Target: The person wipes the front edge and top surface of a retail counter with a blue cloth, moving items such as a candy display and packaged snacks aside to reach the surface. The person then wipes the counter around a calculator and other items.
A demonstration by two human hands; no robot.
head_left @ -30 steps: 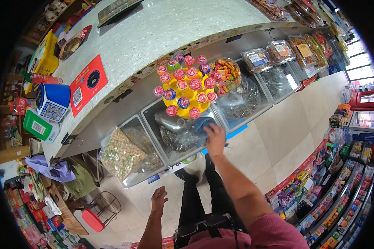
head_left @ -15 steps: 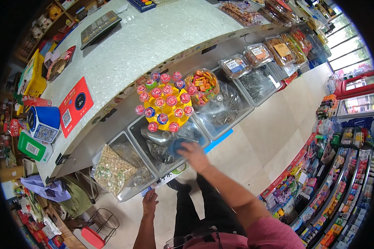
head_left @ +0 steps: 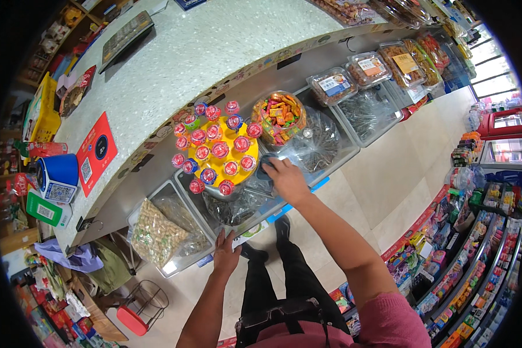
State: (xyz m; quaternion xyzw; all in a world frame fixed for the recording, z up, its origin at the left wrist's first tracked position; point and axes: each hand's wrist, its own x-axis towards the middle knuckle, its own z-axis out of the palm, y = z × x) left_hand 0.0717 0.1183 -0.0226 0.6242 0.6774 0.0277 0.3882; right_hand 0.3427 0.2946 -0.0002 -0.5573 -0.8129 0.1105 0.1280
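My right hand (head_left: 285,178) presses a dark bluish cloth (head_left: 265,167) onto the clear plastic lid of a storage bin (head_left: 255,206), close to its joint with the neighbouring bin. The fingers are bent over the cloth and partly hide it. At the front edge of the bins, my left hand (head_left: 226,254) rests with fingers apart, holding nothing. Just left of the cloth stands a yellow round lollipop stand (head_left: 223,151) full of red and blue wrapped lollipops. Beyond the cloth is a clear tub of colourful wrapped sweets (head_left: 279,116).
A bag of peanuts (head_left: 156,232) lies on the left bin. Boxed snacks (head_left: 333,86) line the bins further right. Behind them curves a pale counter (head_left: 185,58) with a calculator (head_left: 127,40). Packed shelves (head_left: 464,272) stand right; a red stool (head_left: 131,320) stands lower left.
My right hand has moved with the cloth farther along the lids, away from me and slightly right. My left hand has come up to the bins' front edge. The whole view has shifted slightly.
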